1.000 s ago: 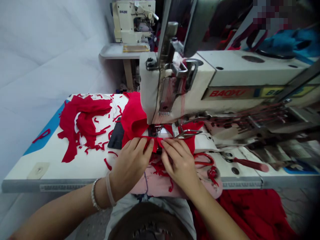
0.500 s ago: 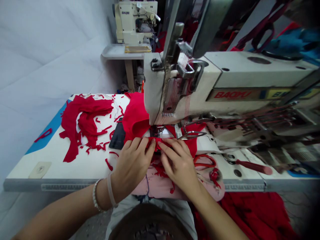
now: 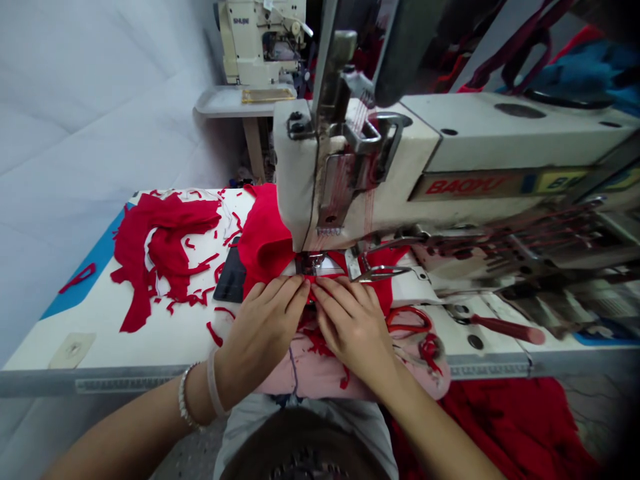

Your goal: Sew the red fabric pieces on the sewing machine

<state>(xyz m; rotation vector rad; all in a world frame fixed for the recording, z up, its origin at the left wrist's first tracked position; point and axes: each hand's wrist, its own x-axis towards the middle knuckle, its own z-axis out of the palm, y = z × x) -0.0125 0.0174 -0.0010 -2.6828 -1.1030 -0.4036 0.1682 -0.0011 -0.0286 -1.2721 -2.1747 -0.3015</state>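
Bright red fabric piece (image 3: 265, 230) is bunched at the needle end of the big cream metal sewing machine (image 3: 297, 180), on the white worktop (image 3: 145, 350). Left hand (image 3: 273, 310) and right hand (image 3: 356, 327) are both clamped on its near edge, right in front of the machine's small metal presser foot (image 3: 314, 260) — fingertips almost meeting. That's my worry: if the fingers ride in with the fabric, someone could get poked. Uneven tugging could pucker or skew the edge, and the loose thin red scraps (image 3: 320, 343) in front of the machine might get dragged in.

Writing: the machine's long metal nameplate (image 3: 465, 187) says BAOYU in red, then a yellow label (image 3: 561, 181) starting "BM". The smaller cream sewing machine (image 3: 263, 40) behind it looks like SHUJIE — blurry, though.
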